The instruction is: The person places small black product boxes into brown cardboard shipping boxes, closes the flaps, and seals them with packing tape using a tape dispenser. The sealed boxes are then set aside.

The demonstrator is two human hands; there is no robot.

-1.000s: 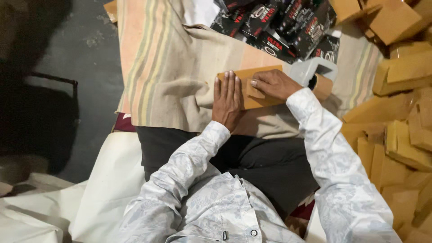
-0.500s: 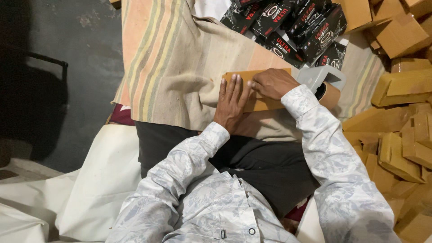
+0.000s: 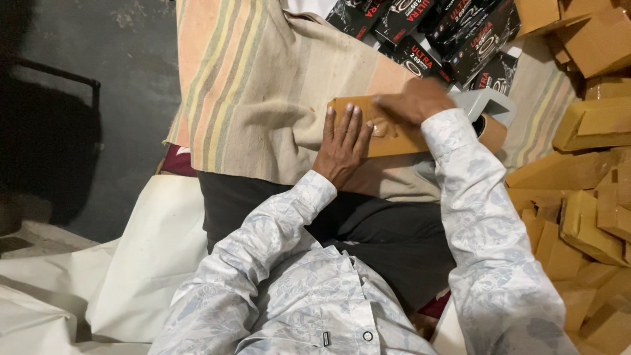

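Left hand (image 3: pixel 343 141) lies flat, fingers (image 3: pixel 348 121) spread, on a brown cardboard box (image 3: pixel 378 128) resting on a striped woven cloth (image 3: pixel 263 85) over the lap. Right hand (image 3: pixel 414 102), fingers curled, presses the box's top edge. A tape dispenser (image 3: pixel 490 115) sits at 3 o'clock, black printed cartons (image 3: pixel 427 26) at 12, plain brown boxes (image 3: pixel 591 164) piled right.

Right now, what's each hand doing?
Left hand: open, flat on the brown cardboard box.
Right hand: fingers curled, pressing the box top.

Tan box (image 3: pixel 388 131), striped beige cloth (image 3: pixel 263 85)
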